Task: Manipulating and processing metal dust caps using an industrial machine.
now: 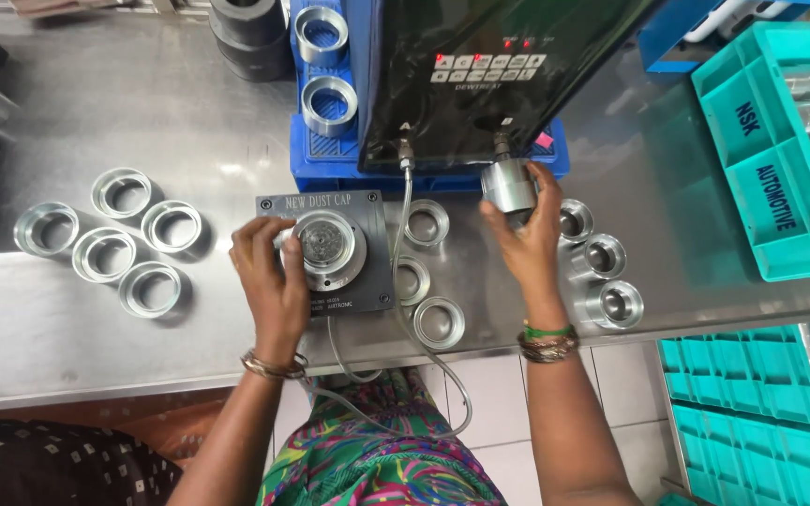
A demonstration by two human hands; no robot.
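On a steel tabletop (96,122) beside teal crates, the left hand (269,272) curls its fingers around a metal ring (328,245) seated in the grey fixture (330,253) near the front edge, steadying it, while the right hand (522,234) grips a hose-fed steel cylinder (508,186) upright.

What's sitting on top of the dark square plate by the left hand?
A round metal part sits centred on the dark square plate. The left hand covers its left edge, so that side is hidden.

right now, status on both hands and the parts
Left hand on round metal part seated in grey fixture plate. Right hand gripping metal cylinder under black tester. Nothing between them.
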